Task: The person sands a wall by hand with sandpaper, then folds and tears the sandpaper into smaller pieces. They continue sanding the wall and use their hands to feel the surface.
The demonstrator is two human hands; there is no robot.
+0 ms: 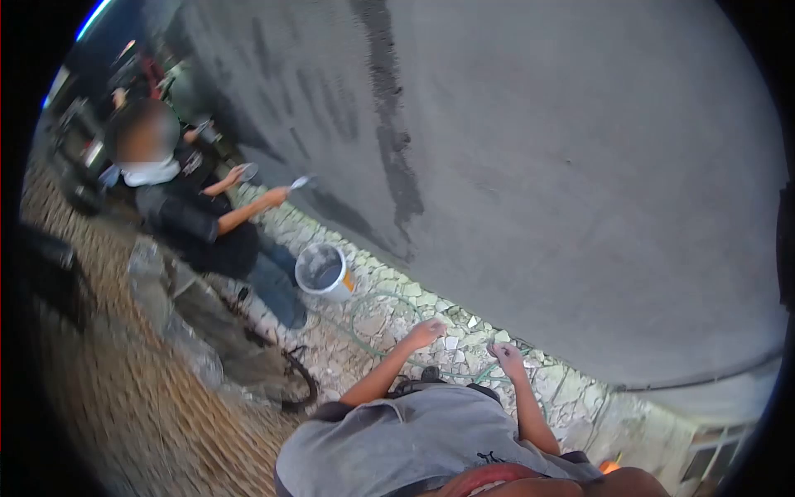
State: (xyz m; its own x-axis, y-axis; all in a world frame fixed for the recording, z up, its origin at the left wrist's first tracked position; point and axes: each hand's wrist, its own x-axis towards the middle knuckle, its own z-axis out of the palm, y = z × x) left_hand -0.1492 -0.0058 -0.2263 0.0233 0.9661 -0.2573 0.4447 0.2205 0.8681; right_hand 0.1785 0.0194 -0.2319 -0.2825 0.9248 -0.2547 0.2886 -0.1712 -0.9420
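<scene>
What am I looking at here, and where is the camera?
There is no machine here, just a person working with bare hands. The single picture comes from a camera worn on that person's head, looking forward and down through a very wide lens, which bends the edges.

At the bottom you see the wearer's grey shirt and both arms reaching out. The left hand and right hand are raised near the foot of a big grey wall. It is too small and blurred to tell what, if anything, they hold.

Further left, another person crouches and holds a trowel up to the wall. A white bucket stands beside them on the stone paving, where a green hose also lies.
</scene>
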